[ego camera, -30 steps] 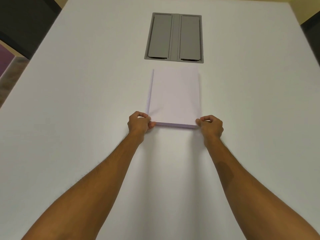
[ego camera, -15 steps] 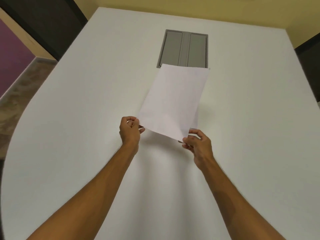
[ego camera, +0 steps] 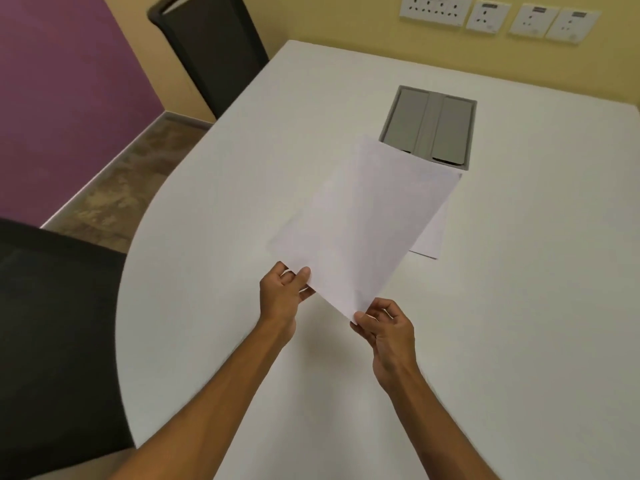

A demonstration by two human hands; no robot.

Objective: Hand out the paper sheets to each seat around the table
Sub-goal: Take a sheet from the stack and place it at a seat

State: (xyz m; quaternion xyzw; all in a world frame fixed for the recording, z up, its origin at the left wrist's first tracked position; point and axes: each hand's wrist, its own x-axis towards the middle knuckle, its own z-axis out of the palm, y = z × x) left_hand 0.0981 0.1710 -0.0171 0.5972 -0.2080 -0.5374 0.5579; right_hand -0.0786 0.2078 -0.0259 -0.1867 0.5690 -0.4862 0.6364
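Observation:
A single white paper sheet (ego camera: 363, 223) is held up above the white table (ego camera: 519, 306), tilted and turned toward the left. My left hand (ego camera: 282, 296) pinches its near left edge. My right hand (ego camera: 388, 330) pinches its near corner. The stack of paper sheets (ego camera: 431, 237) lies flat on the table behind the lifted sheet, mostly hidden by it; only its right corner shows.
A grey cable hatch (ego camera: 429, 124) is set into the table past the stack. A black chair (ego camera: 52, 341) stands at the near left table edge, another black chair (ego camera: 211, 50) at the far left. Wall sockets (ego camera: 495, 15) line the yellow wall.
Both hands lifted one sheet off the stack and carried it leftward. My view turned left, bringing the two chairs and the wall into sight.

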